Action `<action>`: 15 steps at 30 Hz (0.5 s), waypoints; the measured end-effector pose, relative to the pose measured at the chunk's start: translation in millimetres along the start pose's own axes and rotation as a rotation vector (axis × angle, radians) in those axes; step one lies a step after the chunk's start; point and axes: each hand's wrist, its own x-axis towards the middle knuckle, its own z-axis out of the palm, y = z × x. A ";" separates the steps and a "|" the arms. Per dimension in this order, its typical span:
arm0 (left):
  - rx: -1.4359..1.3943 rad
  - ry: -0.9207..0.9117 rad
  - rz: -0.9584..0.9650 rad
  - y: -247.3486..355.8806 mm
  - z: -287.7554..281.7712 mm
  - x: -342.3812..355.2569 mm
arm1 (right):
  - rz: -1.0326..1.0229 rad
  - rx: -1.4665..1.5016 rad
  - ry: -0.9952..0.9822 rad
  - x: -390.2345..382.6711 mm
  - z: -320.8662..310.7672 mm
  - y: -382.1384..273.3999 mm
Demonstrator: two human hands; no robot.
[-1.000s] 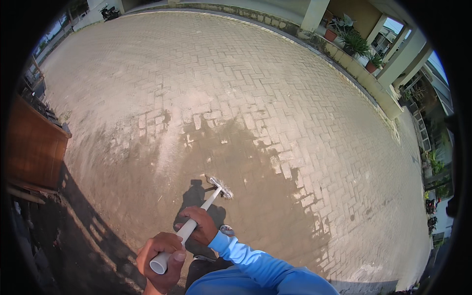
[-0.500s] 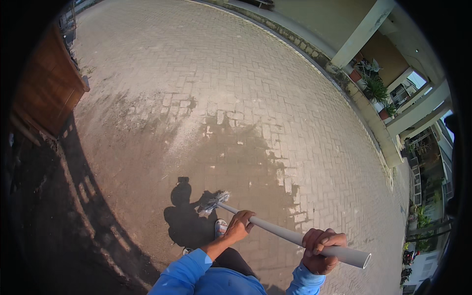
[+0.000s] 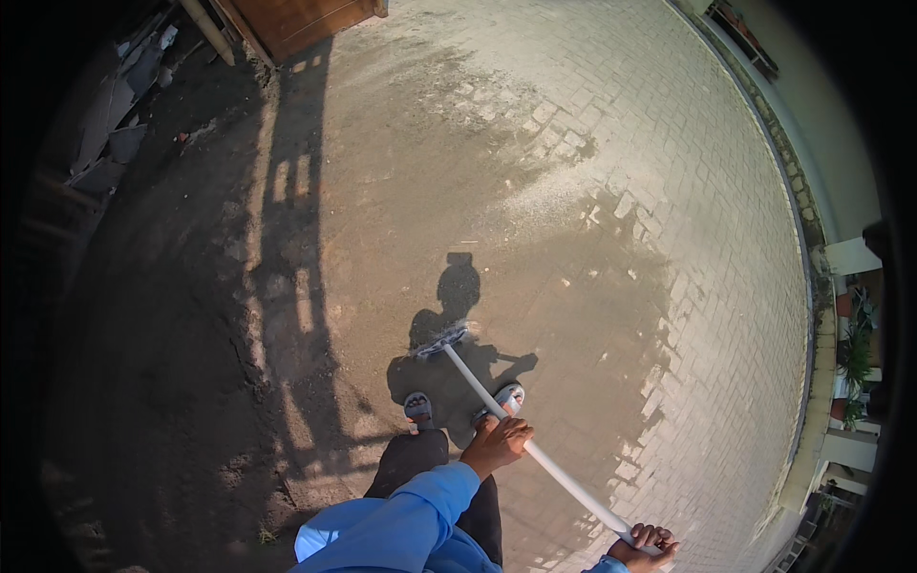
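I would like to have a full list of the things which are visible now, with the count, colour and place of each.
Long-handled tool: one, white handle, greyish head, centre to lower right
Paving blocks: many, pale, right half
Dirt: one stretch, brown, centre and left
Brown panel: one, top, left of centre
Pole: one, light brown, top left
Broken slabs: several, grey, upper left
Plants: count unclear, green, right edge
Pillars: at least two, pale, right edge
Person's shadow: one, dark, centre
Barred shadow: one, dark, left of centre
Sandals: two, greyish, below centre
Trousers: one pair, dark, lower middle
Sleeves: two, blue, lower edge
Left hand: one, bare, gripping mid-handle
Right hand: one, bare, gripping near handle's end
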 end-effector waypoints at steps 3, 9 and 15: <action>0.058 0.134 -0.084 -66.3 -14.5 -61.5 | 0.126 0.019 -0.070 -27.2 -11.0 61.0; 0.267 -0.152 -0.544 -112.6 -120.0 -171.5 | 0.492 -0.022 -0.081 -109.4 21.6 119.3; 0.237 -0.214 -0.213 -74.8 -114.5 -166.8 | 0.344 0.155 -0.137 -44.6 -0.4 28.0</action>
